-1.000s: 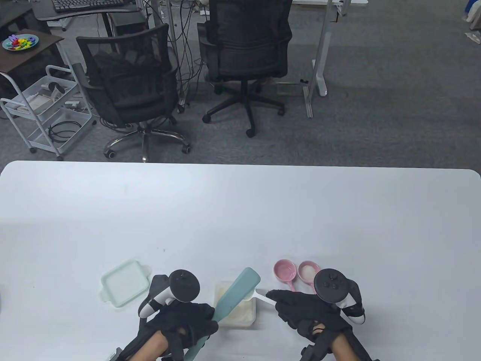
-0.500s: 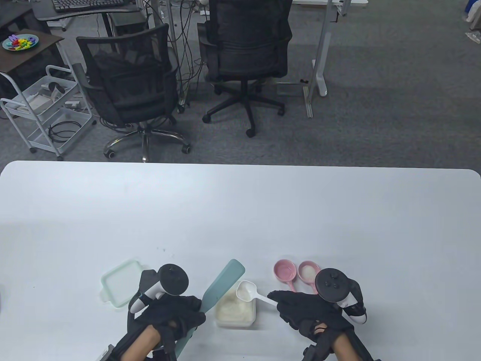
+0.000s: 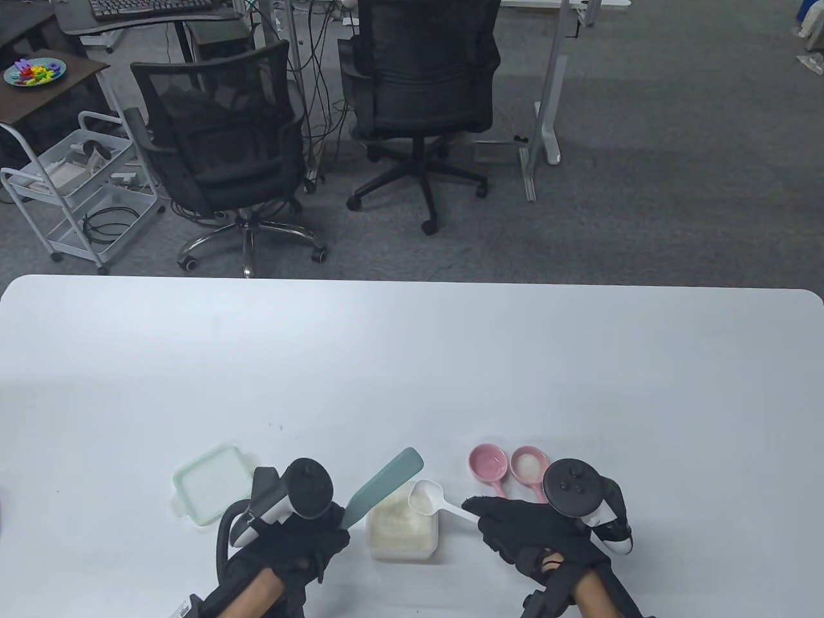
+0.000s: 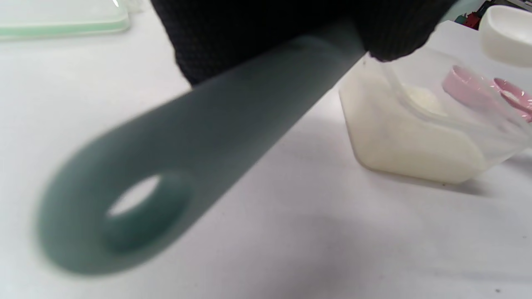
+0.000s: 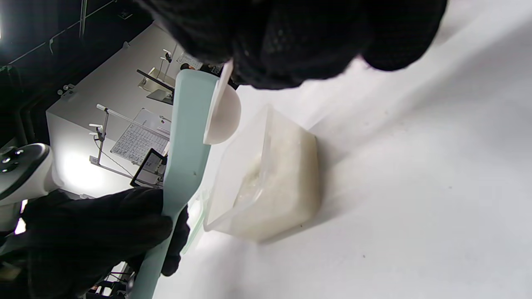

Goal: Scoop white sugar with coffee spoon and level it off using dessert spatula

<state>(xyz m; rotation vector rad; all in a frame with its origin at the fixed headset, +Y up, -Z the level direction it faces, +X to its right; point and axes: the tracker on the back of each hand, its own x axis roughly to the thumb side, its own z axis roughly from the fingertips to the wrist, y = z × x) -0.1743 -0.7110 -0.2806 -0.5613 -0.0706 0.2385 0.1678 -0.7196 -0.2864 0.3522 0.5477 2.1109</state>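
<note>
A clear square container of white sugar (image 3: 402, 529) stands near the table's front edge; it also shows in the left wrist view (image 4: 415, 137) and the right wrist view (image 5: 270, 178). My left hand (image 3: 293, 547) grips the handle of a teal dessert spatula (image 3: 382, 487), whose blade rises over the container's left rim. Its handle with a hole fills the left wrist view (image 4: 187, 166). My right hand (image 3: 534, 528) pinches the handle of a white coffee spoon (image 3: 428, 499), holding its sugar-filled bowl above the container's far right corner, close beside the spatula blade (image 5: 187, 137).
A pale green lid (image 3: 212, 483) lies left of my left hand. Two small pink dishes (image 3: 489, 465) sit right of the container; the right one (image 3: 529, 465) holds some white sugar. Office chairs stand beyond the table's far edge.
The spatula swept left off the spoon and now stands beside it, raised steeper. The spoon's bowl, earlier under the blade, is uncovered and has shifted slightly right.
</note>
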